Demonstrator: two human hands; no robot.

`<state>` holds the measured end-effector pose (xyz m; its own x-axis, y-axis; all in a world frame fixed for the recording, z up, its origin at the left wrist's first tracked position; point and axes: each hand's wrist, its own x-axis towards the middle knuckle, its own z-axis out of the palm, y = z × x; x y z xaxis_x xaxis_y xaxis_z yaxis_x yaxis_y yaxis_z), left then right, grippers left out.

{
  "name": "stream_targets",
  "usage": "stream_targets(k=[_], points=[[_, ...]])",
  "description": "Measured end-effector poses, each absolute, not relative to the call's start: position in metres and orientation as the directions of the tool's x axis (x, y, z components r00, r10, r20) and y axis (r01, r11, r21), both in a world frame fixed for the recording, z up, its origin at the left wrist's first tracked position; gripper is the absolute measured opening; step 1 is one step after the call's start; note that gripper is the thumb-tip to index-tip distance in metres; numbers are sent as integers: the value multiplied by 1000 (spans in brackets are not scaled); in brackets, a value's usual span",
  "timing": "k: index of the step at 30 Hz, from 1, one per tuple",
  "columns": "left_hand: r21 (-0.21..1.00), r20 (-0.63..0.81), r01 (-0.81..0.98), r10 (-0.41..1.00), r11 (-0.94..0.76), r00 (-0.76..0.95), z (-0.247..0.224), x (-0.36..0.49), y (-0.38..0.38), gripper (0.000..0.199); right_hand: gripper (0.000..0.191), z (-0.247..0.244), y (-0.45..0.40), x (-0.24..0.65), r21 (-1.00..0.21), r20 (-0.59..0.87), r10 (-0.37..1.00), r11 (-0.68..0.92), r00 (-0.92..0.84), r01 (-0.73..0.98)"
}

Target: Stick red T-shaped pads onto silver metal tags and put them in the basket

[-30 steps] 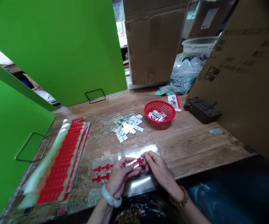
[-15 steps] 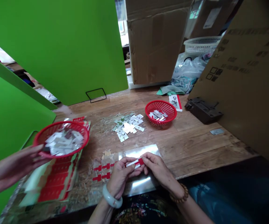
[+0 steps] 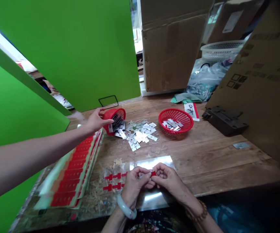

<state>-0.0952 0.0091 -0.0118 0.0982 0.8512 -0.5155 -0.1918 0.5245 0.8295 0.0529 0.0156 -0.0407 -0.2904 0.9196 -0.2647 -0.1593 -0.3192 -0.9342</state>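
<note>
Both of my hands meet over a clear sheet at the table's near edge. My left hand, below a pale bangle, pinches one end of a small piece with red on it. My right hand, above a beaded bracelet, pinches its other side; fingers cover most of it. Red T-shaped pieces lie left of my hands. Beyond them is a pile of flat metallic pieces. Another person's hand tips a red basket on its side at the pile's left, metallic pieces at its mouth.
A second red basket holding metallic pieces stands right of the pile. Red-and-pale sheets are stacked at left. A dark metal block and a small metal plate lie at right. Green panels and a cardboard box stand behind.
The other person's hand has moved the basket right to the pile and tipped it over. My fingers have closed further around the small piece. The whole view has shifted slightly.
</note>
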Motion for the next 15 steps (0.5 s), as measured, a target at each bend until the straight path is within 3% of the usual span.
stream_targets(k=[15], points=[[830, -495, -219, 859, 512, 134, -16, -97, 13, 36, 26, -48, 21, 54, -901, -311, 888, -389, -338, -194]])
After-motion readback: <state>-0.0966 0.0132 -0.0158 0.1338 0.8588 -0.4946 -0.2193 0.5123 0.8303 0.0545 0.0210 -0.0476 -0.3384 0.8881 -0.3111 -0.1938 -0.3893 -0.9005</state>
